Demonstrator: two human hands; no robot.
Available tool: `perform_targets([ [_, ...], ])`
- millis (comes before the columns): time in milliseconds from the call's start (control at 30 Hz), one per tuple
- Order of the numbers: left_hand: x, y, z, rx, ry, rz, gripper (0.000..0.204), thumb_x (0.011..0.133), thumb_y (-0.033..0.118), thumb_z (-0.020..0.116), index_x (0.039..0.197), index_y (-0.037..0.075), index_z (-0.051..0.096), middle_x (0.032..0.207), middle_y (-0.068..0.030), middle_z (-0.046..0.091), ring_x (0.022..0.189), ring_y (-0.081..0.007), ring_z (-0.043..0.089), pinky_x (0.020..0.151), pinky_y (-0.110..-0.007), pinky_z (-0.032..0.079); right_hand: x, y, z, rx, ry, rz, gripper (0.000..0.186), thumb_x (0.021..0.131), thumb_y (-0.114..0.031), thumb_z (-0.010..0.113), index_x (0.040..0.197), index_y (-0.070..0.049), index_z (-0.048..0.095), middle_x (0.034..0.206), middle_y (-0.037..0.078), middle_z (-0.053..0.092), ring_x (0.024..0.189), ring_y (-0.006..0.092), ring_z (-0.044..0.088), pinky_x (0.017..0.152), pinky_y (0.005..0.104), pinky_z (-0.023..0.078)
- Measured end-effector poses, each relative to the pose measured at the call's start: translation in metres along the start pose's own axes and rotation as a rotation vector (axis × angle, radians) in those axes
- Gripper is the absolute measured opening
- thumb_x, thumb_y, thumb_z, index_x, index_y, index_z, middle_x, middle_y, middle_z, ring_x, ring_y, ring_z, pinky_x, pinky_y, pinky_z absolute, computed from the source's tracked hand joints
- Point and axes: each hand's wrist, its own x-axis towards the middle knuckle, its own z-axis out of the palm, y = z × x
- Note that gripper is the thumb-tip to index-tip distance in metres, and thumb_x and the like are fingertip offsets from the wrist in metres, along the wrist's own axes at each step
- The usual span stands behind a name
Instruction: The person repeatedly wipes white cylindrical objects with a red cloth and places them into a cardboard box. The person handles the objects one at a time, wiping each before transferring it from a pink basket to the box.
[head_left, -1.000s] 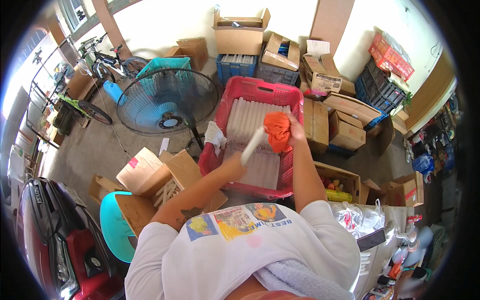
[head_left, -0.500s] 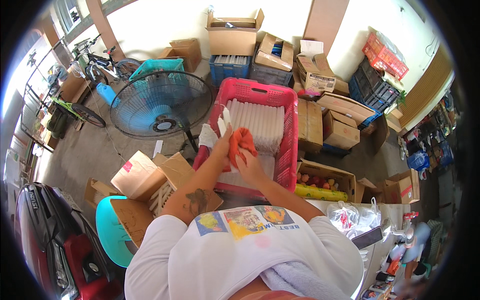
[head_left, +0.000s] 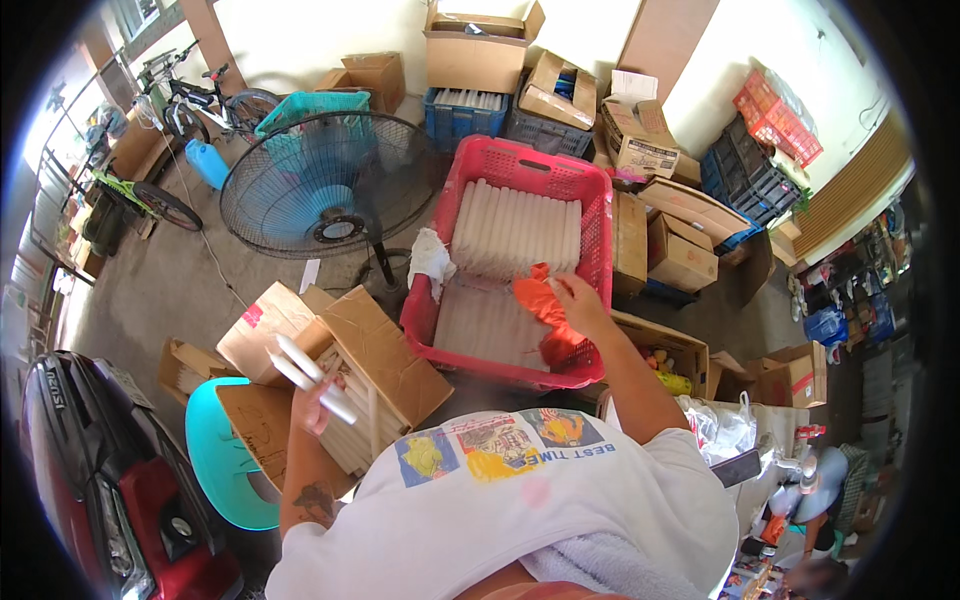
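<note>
My left hand (head_left: 312, 408) grips a few white candles (head_left: 298, 362) at the near left. They are over an open cardboard box (head_left: 385, 345) that holds more white candles, lying at a slant. My right hand (head_left: 578, 303) pinches an orange cloth (head_left: 548, 310), which hangs loosely over the front right part of a red plastic crate (head_left: 592, 240). Inside the crate a neat row of white candles (head_left: 515, 228) lies side by side, with a layer in a cloudy clear wrap (head_left: 490, 325) in front. A white rag (head_left: 431, 262) drapes over the crate's left rim.
A large standing fan (head_left: 325, 190) is left of the crate. Behind and to the right stand cardboard boxes (head_left: 475, 58) and stacked plastic crates (head_left: 745, 170). A turquoise chair (head_left: 215, 450) and a red vehicle (head_left: 110, 490) are at the near left. Another person bends at the lower right.
My hands have moved apart. The left one carried its candles from above the red crate to the cardboard box; the right one drew the orange cloth off to the right, where it hangs open.
</note>
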Motion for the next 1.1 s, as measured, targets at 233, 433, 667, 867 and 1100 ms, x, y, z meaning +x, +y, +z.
perform_targets([
  [233, 0.011, -0.163, -0.177, 0.378, 0.637, -0.563, 0.043, 0.086, 0.016, 0.067, 0.124, 0.005, 0.051, 0.115, -0.0122, 0.057, 0.096, -0.0272, 0.056, 0.075, -0.048, 0.050, -0.006, -0.095, -0.088, 0.138, 0.161, -0.208, 0.034, 0.096, -0.028, 0.057, 0.122, -0.006, 0.057, 0.122, 0.015, 0.059, 0.114, 0.0216, 0.056, 0.099, 0.0351, 0.043],
  [433, -0.001, -0.136, -0.117, 0.982, 0.753, -0.805, 0.071, 0.082, 0.027, 0.073, 0.139, 0.004, 0.037, 0.145, -0.0223, 0.031, 0.124, -0.0362, 0.043, 0.094, -0.053, 0.045, 0.051, -0.054, -0.037, 1.406, 0.047, -0.316, 0.048, 0.097, -0.051, 0.041, 0.125, -0.013, 0.050, 0.123, 0.010, 0.056, 0.112, 0.0262, 0.056, 0.098, 0.0472, 0.046],
  [667, 0.035, -0.013, 0.046, 1.191, 0.345, 0.536, 0.061, 0.078, 0.017, 0.074, 0.128, 0.000, 0.044, 0.128, -0.0240, 0.042, 0.116, -0.0396, 0.044, 0.099, -0.046, 0.038, 0.114, 0.010, 0.047, 0.654, -0.174, 0.009, 0.061, 0.086, -0.055, 0.049, 0.126, -0.009, 0.048, 0.124, 0.010, 0.051, 0.114, 0.0302, 0.047, 0.096, 0.0498, 0.041],
  [867, 0.074, -0.004, 0.211, 1.328, -0.055, 0.751, 0.072, 0.080, 0.026, 0.072, 0.138, 0.002, 0.036, 0.137, -0.0241, 0.038, 0.129, -0.0416, 0.036, 0.107, -0.047, 0.031, 0.204, 0.019, -0.013, -0.154, 0.289, 0.052, 0.059, 0.090, -0.045, 0.047, 0.135, -0.007, 0.042, 0.141, 0.010, 0.030, 0.129, 0.0372, 0.024, 0.101, 0.0601, 0.026],
  [1100, 0.095, -0.025, 0.250, 1.648, 0.036, 0.535, 0.075, 0.083, 0.033, 0.067, 0.144, 0.009, 0.031, 0.146, -0.0223, 0.032, 0.133, -0.0437, 0.032, 0.108, -0.055, 0.027, 0.205, 0.062, 0.108, -0.576, -0.372, 0.207, 0.057, 0.094, -0.037, 0.040, 0.147, -0.019, 0.033, 0.160, 0.004, -0.009, 0.143, 0.0402, -0.017, 0.106, 0.0735, 0.001],
])
